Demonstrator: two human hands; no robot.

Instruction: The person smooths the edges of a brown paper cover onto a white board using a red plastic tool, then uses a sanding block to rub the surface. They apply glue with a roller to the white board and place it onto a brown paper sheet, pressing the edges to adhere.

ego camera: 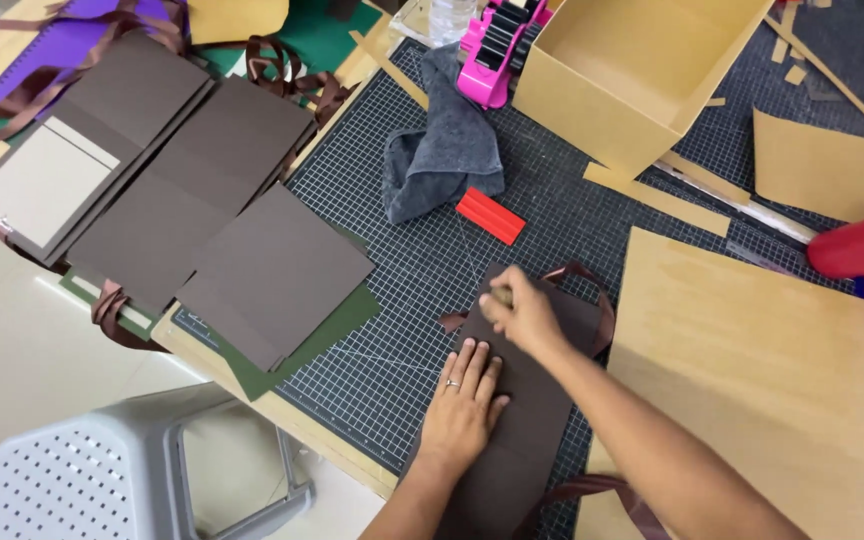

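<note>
1. The left hand (464, 402) lies flat, fingers spread, palm down on a dark brown paper-covered panel (522, 420) that rests on the gridded cutting mat (402, 270), near the table's front edge. It grips nothing; it pins the panel in place.
2. The right hand (515, 308) is curled closed around a small pale tool (501, 295), its tip pressed to the panel's upper end. What kind of tool it is cannot be told.
3. Brown ribbon (592, 290) loops out from under the panel's far end, and more shows by the right forearm.
4. Judged from this, the step in hand is rubbing or creasing the brown covering down along the panel's upper edge, near where the ribbon emerges.
5. The next move seems to call for steady downward pressure from the flat hand while the tool travels along the edge without catching the ribbon.
6. Nearby: a red block (490, 215) and grey cloth (444, 150) just beyond, a stack of finished brown panels (202, 190) to the left, a plain kraft board (752, 370) touching on the right, an open cardboard box (642, 70) and a pink tape dispenser (497, 50) farther back.
</note>
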